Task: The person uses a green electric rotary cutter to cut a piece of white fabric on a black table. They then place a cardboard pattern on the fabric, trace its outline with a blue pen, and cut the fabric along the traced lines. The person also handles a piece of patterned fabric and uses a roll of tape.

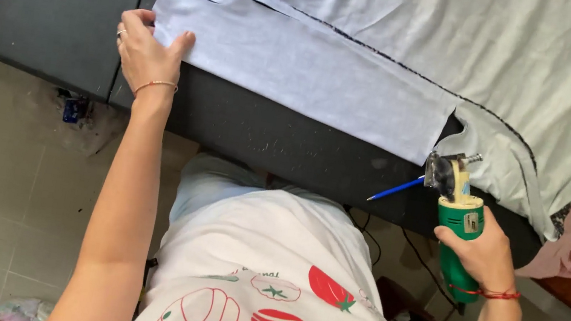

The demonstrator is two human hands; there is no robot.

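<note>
- Desk: dark, spans the top of view.
- Fabric: pale, spread flat at 12 o'clock.
- Left hand: open, flat, fingers pressing fabric's 9 o'clock corner.
- Right hand: closed around green cutter at 4 o'clock, blade beside fabric edge.
- Blue pen: just left of cutter.

Pale blue fabric strip flat on dark table, green electric cutter upright at its right end

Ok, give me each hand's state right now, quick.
Left hand: open, resting flat on the pale fabric strip's corner.
Right hand: closed around the green electric cutter.
</note>
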